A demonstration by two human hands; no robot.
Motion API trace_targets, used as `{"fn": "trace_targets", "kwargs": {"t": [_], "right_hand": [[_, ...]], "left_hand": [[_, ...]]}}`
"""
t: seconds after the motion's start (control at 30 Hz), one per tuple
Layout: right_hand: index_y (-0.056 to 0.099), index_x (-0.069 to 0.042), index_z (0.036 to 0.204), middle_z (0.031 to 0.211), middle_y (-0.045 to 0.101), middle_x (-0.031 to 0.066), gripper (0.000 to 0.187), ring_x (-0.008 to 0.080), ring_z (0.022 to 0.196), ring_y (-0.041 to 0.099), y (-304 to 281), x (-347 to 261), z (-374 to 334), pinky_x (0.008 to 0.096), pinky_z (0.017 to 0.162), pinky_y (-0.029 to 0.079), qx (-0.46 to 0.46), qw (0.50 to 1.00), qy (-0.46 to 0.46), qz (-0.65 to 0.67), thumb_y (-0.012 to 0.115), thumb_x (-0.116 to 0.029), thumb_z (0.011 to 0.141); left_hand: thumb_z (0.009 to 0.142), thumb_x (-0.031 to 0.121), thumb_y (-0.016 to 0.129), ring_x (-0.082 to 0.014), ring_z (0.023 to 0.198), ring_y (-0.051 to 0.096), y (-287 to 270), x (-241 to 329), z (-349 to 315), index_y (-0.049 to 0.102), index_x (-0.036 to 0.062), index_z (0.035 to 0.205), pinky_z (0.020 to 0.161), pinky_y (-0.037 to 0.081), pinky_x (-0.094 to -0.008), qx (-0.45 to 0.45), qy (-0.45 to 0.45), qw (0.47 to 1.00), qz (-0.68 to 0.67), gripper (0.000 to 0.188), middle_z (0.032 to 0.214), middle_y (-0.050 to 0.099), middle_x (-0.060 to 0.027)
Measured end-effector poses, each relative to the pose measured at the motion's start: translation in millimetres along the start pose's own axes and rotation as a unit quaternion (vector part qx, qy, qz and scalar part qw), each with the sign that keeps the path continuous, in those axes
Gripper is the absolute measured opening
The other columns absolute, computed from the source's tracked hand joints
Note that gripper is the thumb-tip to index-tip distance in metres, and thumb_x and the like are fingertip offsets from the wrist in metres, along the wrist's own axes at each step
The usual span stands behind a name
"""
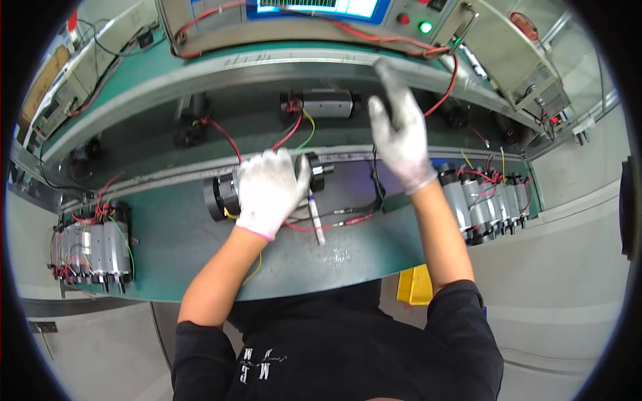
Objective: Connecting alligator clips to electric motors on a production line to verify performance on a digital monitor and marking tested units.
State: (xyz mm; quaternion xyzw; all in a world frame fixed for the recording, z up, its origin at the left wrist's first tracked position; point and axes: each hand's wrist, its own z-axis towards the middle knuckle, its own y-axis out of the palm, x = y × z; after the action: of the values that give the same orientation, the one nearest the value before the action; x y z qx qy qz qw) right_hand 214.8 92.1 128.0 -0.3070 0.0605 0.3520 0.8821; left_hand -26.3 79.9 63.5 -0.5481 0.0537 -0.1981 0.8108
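My left hand [269, 190], in a white knit glove, is wrapped over the middle of an electric motor [223, 198] lying crosswise on the green bench. Both black ends of the motor stick out past the glove, with a metal shaft at the right end; its middle is hidden. My gloved right hand [403, 137] is raised by the front edge of the upper shelf, with thumb and fingers apart and nothing in them; its fingertips are grey with dirt. A white pen [316, 219] lies beside the motor. Red and black leads [351, 219] run across the bench to its right.
Several grey motors with loose wires stand in a row at the left [97, 247], and another row [485, 200] at the right. Under the shelf lies another grey motor [328, 104]. Behind is a tester with a screen [321, 7] and a lit green button [426, 27]. A yellow bin [416, 286] sits below the bench.
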Motion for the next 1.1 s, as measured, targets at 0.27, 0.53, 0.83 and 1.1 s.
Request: {"fn": "trace_targets", "kwargs": {"t": [0.27,0.53,0.83,1.1], "right_hand": [[0.05,-0.01,0.158,0.158,0.055,0.0174,0.062,0.038,0.121,0.07,-17,6,72,0.044,0.096,0.062,0.069,0.96,0.013,-0.269,0.067,-0.019,0.099],[0.05,-0.011,0.158,0.162,0.053,0.0126,0.066,0.0331,0.117,0.074,-20,1,84,0.0406,0.095,0.063,0.043,0.95,0.051,-0.303,0.069,-0.026,0.096],[0.046,-0.007,0.16,0.161,0.05,0.0234,0.071,0.0413,0.146,0.052,-39,-6,45,0.0426,0.118,0.048,0.001,0.993,-0.081,-0.09,0.073,-0.013,0.094],[0.069,0.0,0.129,0.142,0.067,0.0217,0.047,0.0393,0.11,0.073,-40,14,-138,0.0459,0.096,0.061,-0.529,0.833,0.042,-0.156,0.072,-0.024,0.089]], "left_hand": [[0.1,0.044,0.064,-0.0351,0.081,0.076,-16,12,2,0.074,0.0043,0.087,0.078,0.059,-0.049,-0.044,-0.016,0.999,0.0,0.043,0.083,0.074,-0.0179],[0.1,0.043,0.064,-0.0352,0.081,0.075,-10,9,7,0.074,0.0037,0.087,0.077,0.058,-0.049,-0.007,-0.011,1.0,-0.012,0.042,0.082,0.074,-0.0182],[0.101,0.044,0.064,-0.0346,0.084,0.074,-15,11,0,0.074,0.0043,0.09,0.081,0.058,-0.0491,-0.022,-0.021,1.0,0.0,0.042,0.085,0.074,-0.0177],[0.098,0.036,0.066,-0.0351,0.097,0.072,-12,7,-3,0.074,0.0026,0.099,0.087,0.057,-0.0479,0.017,0.035,0.995,-0.095,0.034,0.101,0.073,-0.0189]]}}
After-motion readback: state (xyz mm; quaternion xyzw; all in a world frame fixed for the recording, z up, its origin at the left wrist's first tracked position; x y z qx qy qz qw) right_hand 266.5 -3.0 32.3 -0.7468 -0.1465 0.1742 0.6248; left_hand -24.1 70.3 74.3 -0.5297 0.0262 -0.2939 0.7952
